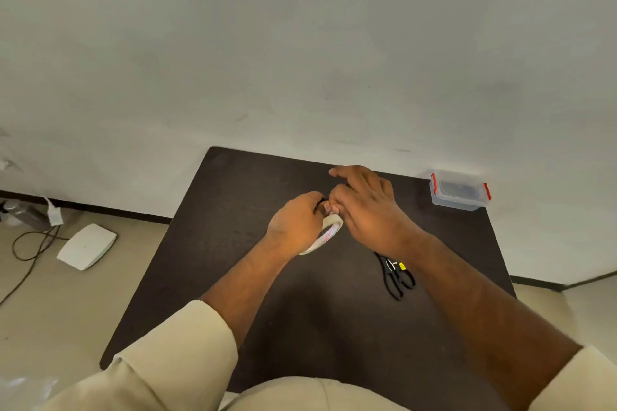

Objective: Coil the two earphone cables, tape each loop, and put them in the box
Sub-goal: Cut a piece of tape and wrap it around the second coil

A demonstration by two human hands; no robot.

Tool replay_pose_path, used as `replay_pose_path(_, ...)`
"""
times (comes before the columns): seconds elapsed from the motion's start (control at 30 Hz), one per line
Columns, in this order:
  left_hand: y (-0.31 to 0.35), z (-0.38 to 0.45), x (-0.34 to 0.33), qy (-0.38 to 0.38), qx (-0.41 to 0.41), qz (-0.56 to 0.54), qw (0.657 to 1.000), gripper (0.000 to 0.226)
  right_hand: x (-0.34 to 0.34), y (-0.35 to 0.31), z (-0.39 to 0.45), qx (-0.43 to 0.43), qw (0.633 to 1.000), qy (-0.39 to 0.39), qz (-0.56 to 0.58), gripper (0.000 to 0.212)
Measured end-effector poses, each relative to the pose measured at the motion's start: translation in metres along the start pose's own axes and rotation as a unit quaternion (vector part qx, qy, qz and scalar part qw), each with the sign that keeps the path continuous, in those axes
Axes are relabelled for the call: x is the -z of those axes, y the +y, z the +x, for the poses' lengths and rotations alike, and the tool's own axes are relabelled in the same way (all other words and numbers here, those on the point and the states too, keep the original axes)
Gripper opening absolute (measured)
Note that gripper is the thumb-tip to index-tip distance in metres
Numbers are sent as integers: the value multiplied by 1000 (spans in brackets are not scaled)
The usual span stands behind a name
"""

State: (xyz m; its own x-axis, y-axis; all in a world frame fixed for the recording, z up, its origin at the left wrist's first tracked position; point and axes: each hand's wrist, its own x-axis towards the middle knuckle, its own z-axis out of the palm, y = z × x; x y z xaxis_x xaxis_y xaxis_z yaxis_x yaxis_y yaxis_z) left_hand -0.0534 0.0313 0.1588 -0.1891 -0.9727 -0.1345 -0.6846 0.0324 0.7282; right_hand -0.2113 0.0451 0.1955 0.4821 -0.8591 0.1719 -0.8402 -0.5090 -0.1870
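Floor item, far left: white flat device with a dark cord beside it. Table, dark, bears the rest. Your left hand curls its fingers round the tape roll, held on edge above mid-table. Your right hand pinches at the roll's top edge; a dark bit shows between your hands, too small to identify. Black coiled earphone cable lies right of the roll. Clear box, red clasps, sits far right corner.

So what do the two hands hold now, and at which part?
The left hand grips the tape roll around its ring. The right hand pinches at the roll's top edge, probably the tape end; that is hidden.
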Motion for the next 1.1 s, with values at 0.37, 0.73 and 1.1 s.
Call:
replay_pose_path(0.37,20,-6,20,-116,-57,-117,985,24,-12,18,8,36,997,18,66,7)
replay_pose_path(0.73,24,-12,23,-162,-3,-197,967,24,-11,17,2,1,994,27,106,5)
replay_pose_path(1.1,12,-1,7,-32,3,-145,989,28,-22,22,3,-70,952,-36,294,14)
